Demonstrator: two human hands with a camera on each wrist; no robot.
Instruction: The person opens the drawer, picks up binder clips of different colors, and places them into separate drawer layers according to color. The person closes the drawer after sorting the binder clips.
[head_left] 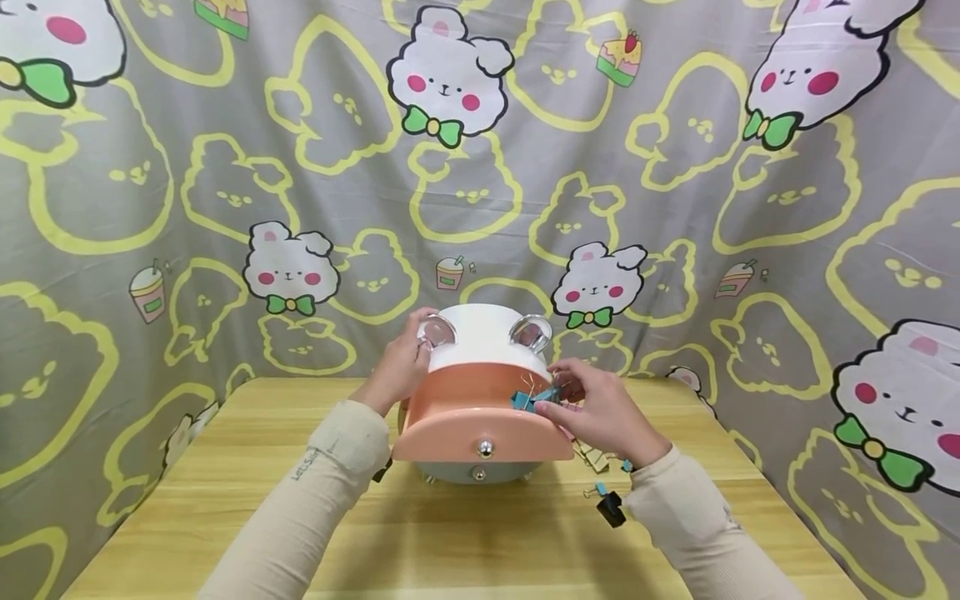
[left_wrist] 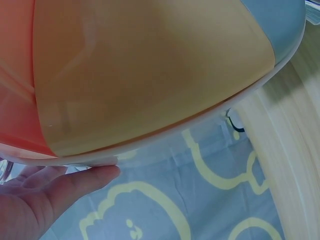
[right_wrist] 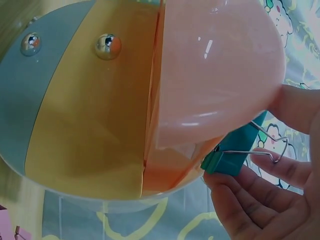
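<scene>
A small rounded drawer box (head_left: pixel 480 333) with a white top and clear ears stands on the table. Its orange top drawer (head_left: pixel 483 433), with a silver knob, is pulled out. My left hand (head_left: pixel 401 362) grips the box's upper left side by the ear; in the left wrist view the thumb (left_wrist: pixel 95 180) lies along the white edge. At the drawer's right rim, my right hand (head_left: pixel 600 408) holds a teal binder clip (right_wrist: pixel 237 147) with wire handles. The thumb of that hand is by the drawer front, with the other fingers curled under the clip.
Black binder clips lie right of the box (head_left: pixel 611 508) and at its left (head_left: pixel 382 471). Yellow clips (head_left: pixel 596 457) and pink clips (right_wrist: pixel 6 222) lie on the table on the right. A patterned curtain (head_left: pixel 465 192) hangs behind the table.
</scene>
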